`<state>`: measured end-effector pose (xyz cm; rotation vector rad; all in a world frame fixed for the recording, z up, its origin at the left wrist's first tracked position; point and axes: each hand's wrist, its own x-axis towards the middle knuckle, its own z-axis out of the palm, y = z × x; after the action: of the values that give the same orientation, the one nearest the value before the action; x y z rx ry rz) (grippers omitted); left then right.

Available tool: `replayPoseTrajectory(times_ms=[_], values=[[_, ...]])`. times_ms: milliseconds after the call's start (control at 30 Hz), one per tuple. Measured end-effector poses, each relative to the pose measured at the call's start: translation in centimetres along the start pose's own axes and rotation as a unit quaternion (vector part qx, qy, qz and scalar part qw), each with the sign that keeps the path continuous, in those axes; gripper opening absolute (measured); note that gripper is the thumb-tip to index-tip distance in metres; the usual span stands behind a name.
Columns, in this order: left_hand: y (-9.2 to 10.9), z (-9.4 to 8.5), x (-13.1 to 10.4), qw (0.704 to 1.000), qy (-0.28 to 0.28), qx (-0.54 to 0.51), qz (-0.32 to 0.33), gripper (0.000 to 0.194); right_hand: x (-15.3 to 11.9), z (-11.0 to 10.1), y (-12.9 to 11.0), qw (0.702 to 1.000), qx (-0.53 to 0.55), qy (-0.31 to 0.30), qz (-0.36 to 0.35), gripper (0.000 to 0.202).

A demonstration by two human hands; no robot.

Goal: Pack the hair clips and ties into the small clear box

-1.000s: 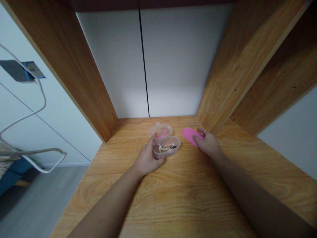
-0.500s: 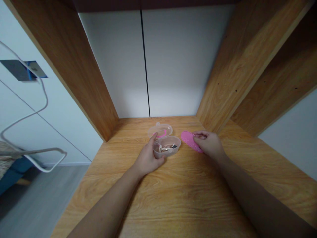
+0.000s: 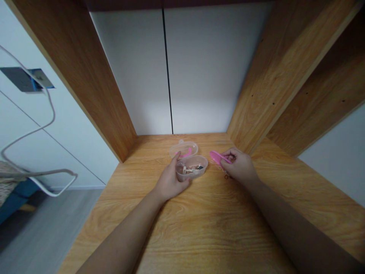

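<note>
A small clear plastic box (image 3: 192,175) stands on the wooden surface with its lid (image 3: 182,149) flipped back behind it. Small items lie in the box, among them a white stick-like piece and something dark; the rest are too small to name. My left hand (image 3: 170,180) is wrapped round the box's left side, thumb at the front and fingers at the back. To the right of the box, my right hand (image 3: 239,165) pinches a pink oval tray (image 3: 217,157), tipped up on a slant. Some tiny ring-like items (image 3: 226,176) lie on the wood beneath it, partly hidden by the hand.
Wooden side panels (image 3: 256,102) rise left and right of the tabletop (image 3: 182,228), and a white back wall (image 3: 205,76) closes it off. Left of the desk, a white cable (image 3: 51,110) hangs by a wall socket (image 3: 27,80).
The pink tray has turned in my right hand, from its broad patterned face to a steeper slant. Tiny ring-like items now show on the wood below it. My left hand stays on the box.
</note>
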<state>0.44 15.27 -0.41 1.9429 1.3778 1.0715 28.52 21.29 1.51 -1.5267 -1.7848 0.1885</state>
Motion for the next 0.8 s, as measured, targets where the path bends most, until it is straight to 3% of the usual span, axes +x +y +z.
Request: replayPoseTrajectory(times_ms=[200, 567, 800], values=[[0.1, -0.1, 0.0, 1.000, -0.008, -0.001, -0.002, 0.101, 0.0, -0.2, -0.2, 0.999, 0.001, 0.035, -0.017, 0.009], [-0.2, 0.0, 0.0, 1.000, -0.001, 0.009, 0.008, 0.100, 1.3, 0.0, 3.8, 0.986, -0.025, 0.102, 0.127, 0.040], [-0.1, -0.1, 0.0, 1.000, -0.010, 0.011, 0.005, 0.100, 0.7, -0.2, 2.6, 0.979, -0.182, 0.095, 0.001, 0.038]])
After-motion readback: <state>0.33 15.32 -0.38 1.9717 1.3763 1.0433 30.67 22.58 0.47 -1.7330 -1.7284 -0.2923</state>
